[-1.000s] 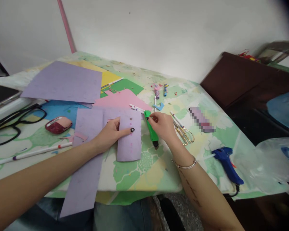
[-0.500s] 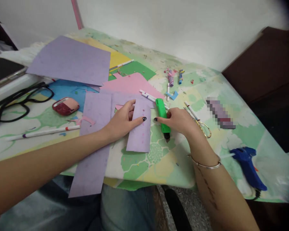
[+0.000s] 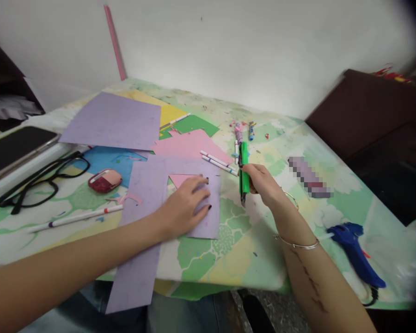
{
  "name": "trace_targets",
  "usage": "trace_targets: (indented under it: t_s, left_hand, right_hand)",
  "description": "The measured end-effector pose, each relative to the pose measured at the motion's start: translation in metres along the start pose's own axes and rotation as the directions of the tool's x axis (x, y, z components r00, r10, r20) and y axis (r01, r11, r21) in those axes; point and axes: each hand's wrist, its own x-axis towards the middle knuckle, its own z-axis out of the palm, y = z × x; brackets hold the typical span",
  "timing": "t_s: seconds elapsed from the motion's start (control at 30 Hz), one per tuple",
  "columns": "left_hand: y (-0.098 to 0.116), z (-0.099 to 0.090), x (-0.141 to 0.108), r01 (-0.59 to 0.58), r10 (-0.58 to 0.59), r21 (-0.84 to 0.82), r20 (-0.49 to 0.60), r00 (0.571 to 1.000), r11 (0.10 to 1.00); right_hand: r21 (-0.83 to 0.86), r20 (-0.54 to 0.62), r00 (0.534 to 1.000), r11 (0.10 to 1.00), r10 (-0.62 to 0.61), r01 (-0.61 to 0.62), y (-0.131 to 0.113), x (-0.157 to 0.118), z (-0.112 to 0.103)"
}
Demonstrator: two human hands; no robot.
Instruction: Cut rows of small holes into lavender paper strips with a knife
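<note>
My left hand (image 3: 182,208) lies with its fingers spread on a small purple paper piece (image 3: 208,227), pressing it to the table. Under my forearm runs a long purple paper strip (image 3: 147,180) whose lower end hangs over the table edge. My right hand (image 3: 263,185) is closed around a green utility knife (image 3: 245,162), held upright with its blade end down, to the right of the small piece. A pink paper scrap (image 3: 176,179) shows beside my left fingers.
Markers (image 3: 217,159), a pink sheet (image 3: 190,145) and a large purple sheet (image 3: 114,121) lie farther back. Glasses (image 3: 38,185), a red-and-pink case (image 3: 106,181) and a phone (image 3: 19,150) are at the left. A blue glue gun (image 3: 355,252) lies right. Gold scissor handles (image 3: 292,199) show behind my right wrist.
My left hand has gone from gripping the raised small purple piece to lying flat over it. The utility knife has turned in my right hand to stand more upright. The camera view has tilted up.
</note>
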Motion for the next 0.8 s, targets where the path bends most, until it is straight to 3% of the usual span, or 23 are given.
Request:
trace_targets:
  t_s: [0.17, 0.37, 0.6, 0.8]
  left_hand:
    - [0.016, 0.006, -0.006, -0.105, 0.063, 0.207, 0.200, 0.978, 0.973]
    - [0.041, 0.016, -0.016, -0.111, -0.030, 0.369, 0.357, 0.933, 0.923]
    - [0.075, 0.020, -0.011, -0.067, -0.163, 0.503, 0.399, 0.902, 0.862]
    - [0.083, 0.031, -0.001, -0.124, -0.125, 0.557, 0.387, 0.913, 0.822]
  right_hand:
    - [0.264, -0.012, 0.997, 0.962, 0.078, -0.072, -0.006, -0.001, 0.009]
    - [0.453, -0.092, 0.994, 0.892, 0.059, -0.011, -0.006, -0.002, 0.020]
    - [0.575, -0.147, 0.987, 0.817, 0.064, 0.032, -0.001, 0.000, 0.022]
    - [0.633, -0.075, 0.996, 0.775, 0.058, 0.002, 0.004, 0.002, 0.029]
